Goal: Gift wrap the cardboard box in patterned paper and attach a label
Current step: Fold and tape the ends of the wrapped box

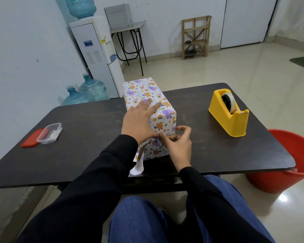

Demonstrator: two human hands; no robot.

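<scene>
We are sitting with blue trousers (139, 221) and black sleeves (88, 181) nearest the lens, leaning over a dark table (77, 155). At its near edge a loose flap (139, 166) of the patterned paper (154, 151) is hanging open at the left corner of the box (144, 88), its white underside showing. Our right hand (180, 146) is pinching that paper with curled fingers along the near top edge of the box. Just beyond, our left hand (139, 120) is lying flat on top with straight, spread fingers, pressing the wrapping down. The box is lying lengthwise at the middle of the table, running away from us, and is already covered on its top and right side. A clear plastic tub (49, 133) and its red lid (31, 140) are sitting to the left, a yellow tape dispenser (230, 113) to the right, both well apart from the box. A red bucket (288, 155) is standing on the floor beside the table; a water cooler (95, 50) is standing by the far wall.
</scene>
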